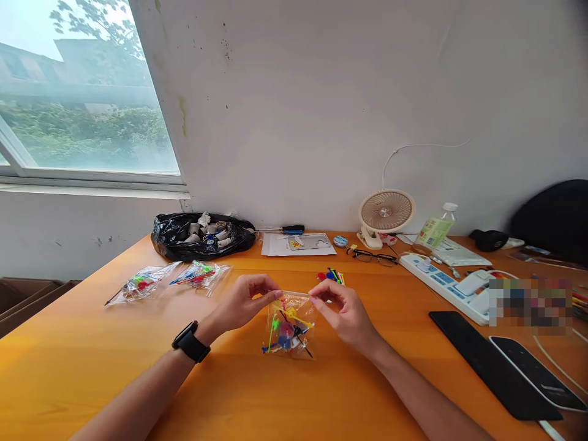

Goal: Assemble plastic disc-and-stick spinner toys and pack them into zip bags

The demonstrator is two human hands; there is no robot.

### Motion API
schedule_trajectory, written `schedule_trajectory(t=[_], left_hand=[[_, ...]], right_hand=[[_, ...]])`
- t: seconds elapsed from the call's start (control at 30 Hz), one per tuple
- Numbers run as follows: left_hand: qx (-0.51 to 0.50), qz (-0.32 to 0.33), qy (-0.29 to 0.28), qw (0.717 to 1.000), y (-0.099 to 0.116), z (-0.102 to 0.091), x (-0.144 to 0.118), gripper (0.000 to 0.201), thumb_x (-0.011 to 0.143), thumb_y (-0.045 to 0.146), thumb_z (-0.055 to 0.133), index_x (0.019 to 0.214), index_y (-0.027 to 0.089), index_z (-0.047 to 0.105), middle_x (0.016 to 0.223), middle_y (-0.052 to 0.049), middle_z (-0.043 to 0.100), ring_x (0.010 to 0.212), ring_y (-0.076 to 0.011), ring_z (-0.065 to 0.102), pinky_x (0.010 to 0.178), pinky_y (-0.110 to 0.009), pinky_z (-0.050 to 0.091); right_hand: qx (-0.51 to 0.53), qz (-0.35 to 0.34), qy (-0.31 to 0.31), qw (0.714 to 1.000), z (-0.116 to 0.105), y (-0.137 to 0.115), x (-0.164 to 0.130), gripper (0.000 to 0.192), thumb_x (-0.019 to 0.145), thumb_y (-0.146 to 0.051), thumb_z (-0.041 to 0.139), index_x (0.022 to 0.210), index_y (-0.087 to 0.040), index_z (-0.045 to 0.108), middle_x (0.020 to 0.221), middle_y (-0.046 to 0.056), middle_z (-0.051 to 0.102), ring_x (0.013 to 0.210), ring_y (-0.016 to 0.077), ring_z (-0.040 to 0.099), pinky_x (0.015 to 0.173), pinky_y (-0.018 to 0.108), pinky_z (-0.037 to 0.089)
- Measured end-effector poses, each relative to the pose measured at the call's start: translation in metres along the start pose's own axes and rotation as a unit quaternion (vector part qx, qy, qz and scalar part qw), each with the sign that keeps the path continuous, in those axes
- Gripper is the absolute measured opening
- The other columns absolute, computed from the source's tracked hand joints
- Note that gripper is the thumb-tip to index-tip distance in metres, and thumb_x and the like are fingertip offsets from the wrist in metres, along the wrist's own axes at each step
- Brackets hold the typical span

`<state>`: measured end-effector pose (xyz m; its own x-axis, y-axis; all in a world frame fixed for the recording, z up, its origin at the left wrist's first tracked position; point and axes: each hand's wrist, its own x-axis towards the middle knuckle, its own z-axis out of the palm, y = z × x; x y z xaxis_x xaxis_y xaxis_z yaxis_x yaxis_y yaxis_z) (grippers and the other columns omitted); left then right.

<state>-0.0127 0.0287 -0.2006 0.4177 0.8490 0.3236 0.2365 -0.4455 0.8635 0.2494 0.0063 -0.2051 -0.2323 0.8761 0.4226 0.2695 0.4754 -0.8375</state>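
Clear plastic bag (290, 327) of coloured sticks hangs at frame centre, left hand (243, 301) and right hand (343, 311) pinching its top corners (fingertips clamped on the seal). Uneven pressure could leave it gaping, spilling pieces onto the table (92, 355).

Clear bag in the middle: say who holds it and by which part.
Both hands hold the clear bag by its top edge: left hand at the left corner, right hand at the right.

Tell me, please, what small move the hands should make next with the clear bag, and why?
Probably slide the pinching fingers along the strip: the left hand and right hand grip the top edge of the clear bag, with its colourful pieces already inside.
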Motion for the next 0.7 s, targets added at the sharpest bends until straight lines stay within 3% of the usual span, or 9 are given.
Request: schedule_trajectory(t=[0.27,0.6,0.7], left_hand=[[-0.057,-0.017,0.034,0.998,0.0057,-0.0011,-0.0011,0.026,0.088,0.041,0.079,0.093,0.016,0.082,0.093,-0.01,0.082,0.085,-0.0215,0.075,0.079,-0.031,0.061],[-0.083,-0.045,0.031,0.995,0.0061,0.0019,-0.0035,0.025,0.087,0.042,0.081,0.088,0.017,0.082,0.091,-0.009,0.081,0.084,-0.0217,0.074,0.076,-0.029,0.059],[-0.077,-0.038,0.032,0.996,0.0038,0.0042,-0.0027,0.028,0.086,0.04,0.082,0.098,0.016,0.081,0.095,-0.01,0.081,0.088,-0.0226,0.075,0.079,-0.031,0.06]], right_hand=[[0.112,0.016,0.009,0.994,-0.0036,0.0039,0.0034,0.012,0.087,-0.029,0.072,0.083,-0.023,0.082,0.08,0.004,0.075,0.078,0.0196,0.068,0.073,0.031,0.055],[0.079,0.039,0.007,0.996,0.0005,0.0011,0.0044,0.023,0.083,-0.041,0.083,0.076,-0.02,0.077,0.077,0.004,0.073,0.074,0.019,0.066,0.071,0.031,0.054],[0.055,0.04,0.034,0.997,0.004,0.0047,0.0027,0.022,0.085,-0.04,0.082,0.094,-0.021,0.078,0.08,0.003,0.07,0.074,0.0184,0.065,0.072,0.03,0.055]])
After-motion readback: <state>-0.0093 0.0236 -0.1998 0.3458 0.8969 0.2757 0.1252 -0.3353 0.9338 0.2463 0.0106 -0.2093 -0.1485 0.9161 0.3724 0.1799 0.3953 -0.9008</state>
